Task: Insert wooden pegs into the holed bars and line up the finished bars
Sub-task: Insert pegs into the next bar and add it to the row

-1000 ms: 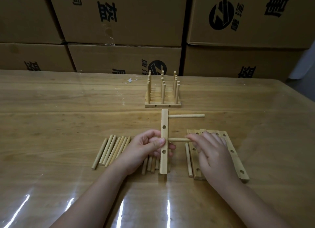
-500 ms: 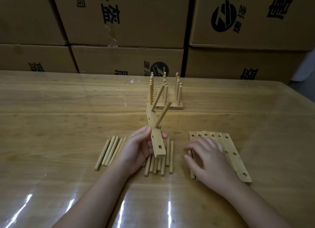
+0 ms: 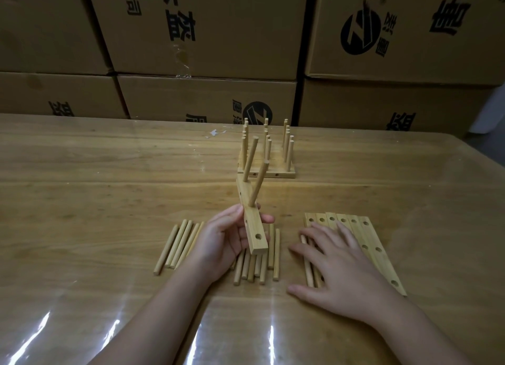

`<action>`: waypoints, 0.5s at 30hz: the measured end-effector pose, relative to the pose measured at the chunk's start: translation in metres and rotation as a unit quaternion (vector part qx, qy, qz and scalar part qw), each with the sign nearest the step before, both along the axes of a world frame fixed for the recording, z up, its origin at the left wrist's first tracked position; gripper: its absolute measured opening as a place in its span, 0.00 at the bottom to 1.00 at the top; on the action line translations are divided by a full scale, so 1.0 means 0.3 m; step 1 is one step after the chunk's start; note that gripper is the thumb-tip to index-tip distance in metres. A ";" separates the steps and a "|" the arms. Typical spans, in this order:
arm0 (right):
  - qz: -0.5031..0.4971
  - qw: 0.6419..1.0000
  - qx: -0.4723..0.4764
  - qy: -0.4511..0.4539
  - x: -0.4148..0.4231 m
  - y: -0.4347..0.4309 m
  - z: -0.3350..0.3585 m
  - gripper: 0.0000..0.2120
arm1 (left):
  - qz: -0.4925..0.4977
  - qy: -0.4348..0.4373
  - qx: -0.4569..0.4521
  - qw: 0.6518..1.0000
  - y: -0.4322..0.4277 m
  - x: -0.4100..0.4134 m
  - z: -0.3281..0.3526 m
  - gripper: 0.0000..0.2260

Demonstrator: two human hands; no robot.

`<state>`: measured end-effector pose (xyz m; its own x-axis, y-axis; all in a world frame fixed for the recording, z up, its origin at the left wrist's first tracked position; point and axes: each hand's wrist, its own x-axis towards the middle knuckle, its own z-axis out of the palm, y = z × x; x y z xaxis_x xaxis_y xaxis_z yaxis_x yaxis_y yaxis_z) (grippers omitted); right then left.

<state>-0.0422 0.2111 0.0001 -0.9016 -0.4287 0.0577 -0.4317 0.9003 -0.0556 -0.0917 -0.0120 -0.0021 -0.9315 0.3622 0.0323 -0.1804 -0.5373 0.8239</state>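
A: Where's the bar [image 3: 252,228] held?
B: It's gripped by the left hand [image 3: 221,239] and lifted off the table [image 3: 82,200], tilted w/ the far end raised. The thumb is laid on the left face; the fingers are curled round the right side.
A: Which part is inside the grip?
B: Approx. the middle. The near end, w/ one open hole, is left sticking out below the fingers. The far end is left free above the hand, and two pegs [image 3: 259,184] are seated there, slanting up & away.
A: And the right hand [image 3: 338,263]?
B: Nothing is gripped. It's laid flat, fingers spread & straight, over a few loose pegs [image 3: 307,266] and the near-left part of the empty bars [image 3: 374,244], which are packed side by side.
A: Other pegs?
B: More are laid left of the left hand and under the held bar. Finished bars [image 3: 273,173] are lined up at the back, pegs upright, well apart from both hands. Boxes [image 3: 218,23] are stacked behind the table.
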 end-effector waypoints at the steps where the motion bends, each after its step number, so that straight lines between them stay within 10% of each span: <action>1: 0.003 1.000 0.000 0.000 -0.001 0.001 -0.001 0.39 | 0.001 0.000 0.001 1.000 -0.001 0.000 -0.001 0.14; 7: 0.010 0.999 -0.034 0.022 -0.008 -0.006 -0.001 0.34 | -0.002 0.005 -0.005 1.000 -0.003 0.001 -0.003 0.14; 10: -0.028 0.979 -0.200 -0.022 0.001 -0.001 0.012 0.28 | -0.001 0.007 -0.006 1.000 -0.001 -0.001 -0.001 0.14; 15: -0.069 0.739 -0.652 -0.154 -0.008 0.025 0.053 0.21 | -0.004 0.012 -0.011 1.000 0.000 0.000 -0.004 0.13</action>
